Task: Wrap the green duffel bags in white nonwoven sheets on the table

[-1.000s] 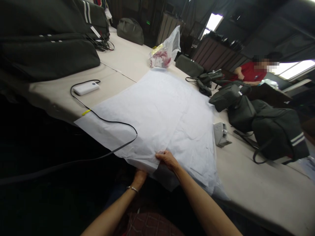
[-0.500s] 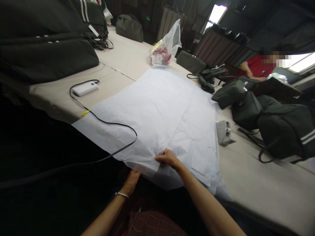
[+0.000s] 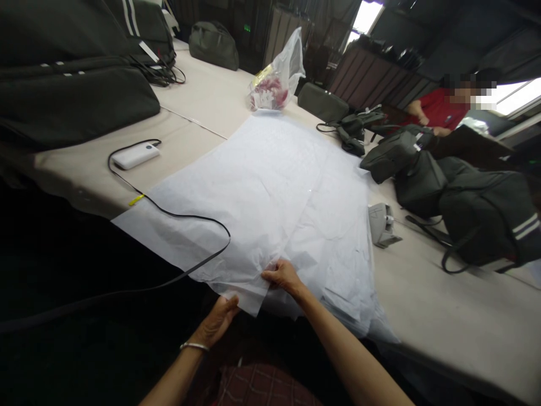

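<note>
Large thin white sheets, like tissue paper (image 3: 270, 186), lie stacked across the table and hang over its near edge. My right hand (image 3: 284, 277) pinches the near edge of the paper between thumb and fingers, bunching it into creases. Lower and to the left, my left hand (image 3: 220, 318), with a bracelet at the wrist, grips a hanging corner of the paper, thumb on top. Its other fingers are partly hidden below the sheet. A black cable (image 3: 194, 216) runs over the paper's left part from a white power bank (image 3: 136, 155).
Dark bags stand at the left (image 3: 76, 101) and right (image 3: 486, 208) of the beige table (image 3: 443, 321). A grey tape dispenser-like object (image 3: 381, 225) sits by the paper's right edge. A clear plastic bag (image 3: 273, 84) rests at the far end. A person in red (image 3: 443, 110) is beyond.
My left hand has come out from under the paper's edge and now shows its thumb on the corner. The paper's near edge is drawn up between my hands. The view has shifted slightly.
</note>
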The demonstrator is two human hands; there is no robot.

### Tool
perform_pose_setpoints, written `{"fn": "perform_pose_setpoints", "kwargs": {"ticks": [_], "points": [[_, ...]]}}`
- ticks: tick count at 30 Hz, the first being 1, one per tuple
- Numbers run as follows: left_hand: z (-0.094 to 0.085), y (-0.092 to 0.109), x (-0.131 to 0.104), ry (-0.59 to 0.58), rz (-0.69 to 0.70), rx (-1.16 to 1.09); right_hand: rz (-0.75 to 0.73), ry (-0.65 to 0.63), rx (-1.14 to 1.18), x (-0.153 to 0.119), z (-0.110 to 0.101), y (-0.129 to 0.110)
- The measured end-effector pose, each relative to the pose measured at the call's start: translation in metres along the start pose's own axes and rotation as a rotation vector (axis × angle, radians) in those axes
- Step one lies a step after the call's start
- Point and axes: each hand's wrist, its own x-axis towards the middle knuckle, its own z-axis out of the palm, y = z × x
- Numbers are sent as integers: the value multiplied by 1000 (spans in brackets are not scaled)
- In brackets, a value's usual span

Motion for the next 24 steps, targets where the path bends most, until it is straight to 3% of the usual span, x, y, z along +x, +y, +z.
{"fn": "perform_pose_setpoints", "kwargs": {"ticks": [8,12,16,21,24], "points": [[14,-19,22,331,17,143,-5,28,15,-1,0,-2],[8,-24,25,320,-24,163,50,-46,52,-3,-6,-9],[-7,-26,26,326,-135,278,123,-78,47,-2,-26,-15],[-22,-22,28,381,-175,462,113,82,-57,-2,-55,-20],[-25,-18,29,387,-198,477,-19,301,-125,-3,-57,-24]]}}
